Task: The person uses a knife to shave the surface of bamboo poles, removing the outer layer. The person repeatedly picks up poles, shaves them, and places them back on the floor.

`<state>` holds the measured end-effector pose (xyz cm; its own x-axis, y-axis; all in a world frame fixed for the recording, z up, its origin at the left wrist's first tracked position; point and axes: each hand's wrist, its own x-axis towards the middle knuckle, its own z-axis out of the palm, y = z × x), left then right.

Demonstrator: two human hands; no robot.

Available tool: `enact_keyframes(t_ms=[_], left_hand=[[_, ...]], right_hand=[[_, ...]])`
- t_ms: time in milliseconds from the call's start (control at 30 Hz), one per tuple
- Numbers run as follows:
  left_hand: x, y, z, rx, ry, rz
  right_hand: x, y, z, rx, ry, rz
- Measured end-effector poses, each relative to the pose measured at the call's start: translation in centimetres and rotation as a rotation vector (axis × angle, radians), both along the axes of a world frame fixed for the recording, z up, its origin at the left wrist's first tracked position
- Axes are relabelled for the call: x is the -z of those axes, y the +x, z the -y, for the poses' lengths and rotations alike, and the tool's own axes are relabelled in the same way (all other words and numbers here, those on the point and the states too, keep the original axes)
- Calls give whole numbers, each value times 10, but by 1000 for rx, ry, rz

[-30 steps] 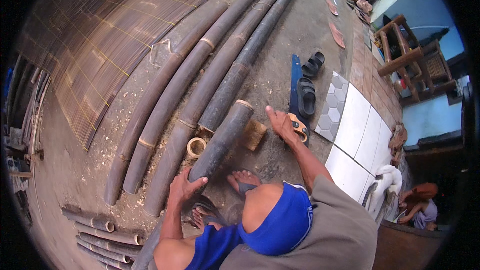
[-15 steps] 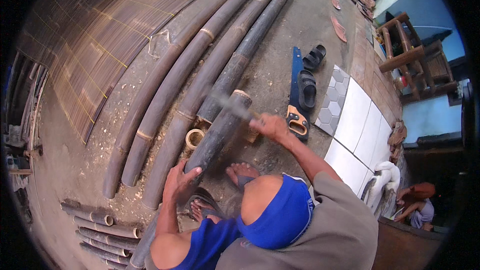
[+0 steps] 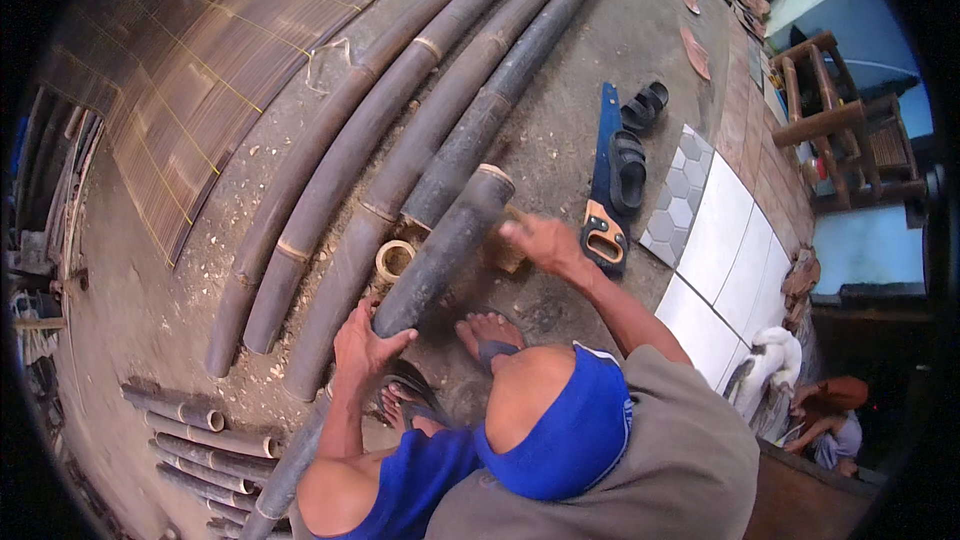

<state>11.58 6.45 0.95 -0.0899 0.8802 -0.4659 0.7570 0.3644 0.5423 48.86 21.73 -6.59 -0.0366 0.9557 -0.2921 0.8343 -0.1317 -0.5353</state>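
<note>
A dark bamboo pole [image 3: 445, 255] slants up from the lower left, with its pale cut end at the upper right. My left hand [image 3: 362, 345] grips it below the middle, fingers on one side and thumb on the other. Beyond that hand the pole seems to run on past my left forearm. My right hand [image 3: 545, 243] is closed near the cut end, on a tool that motion smears; a greyish streak crosses the pole there, and the tool's kind is unclear. Beside the pole lies a short bamboo ring [image 3: 395, 260].
Several long bamboo poles [image 3: 350, 150] lie to the left, beside a slatted bamboo mat [image 3: 190, 130]. A handsaw [image 3: 604, 195] and black sandals [image 3: 628, 175] lie right, near white tiles [image 3: 715, 255]. Short bamboo lengths [image 3: 205, 445] lie lower left. Another person [image 3: 830, 415] sits at the far right.
The blurred tool has swung from across the pole's end to closer against it, and my right hand has shifted slightly right. My left hand keeps its grip. The view has shifted a little.
</note>
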Motion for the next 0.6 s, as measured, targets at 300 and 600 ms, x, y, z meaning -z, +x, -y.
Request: enact_keyframes(t_ms=[300, 600], left_hand=[[17, -23, 3, -132, -150, 249], [8, -3, 14, 25, 16, -118]], right_hand=[[-13, -6, 6, -186, 9, 49], [-30, -27, 11, -312, -11, 162]])
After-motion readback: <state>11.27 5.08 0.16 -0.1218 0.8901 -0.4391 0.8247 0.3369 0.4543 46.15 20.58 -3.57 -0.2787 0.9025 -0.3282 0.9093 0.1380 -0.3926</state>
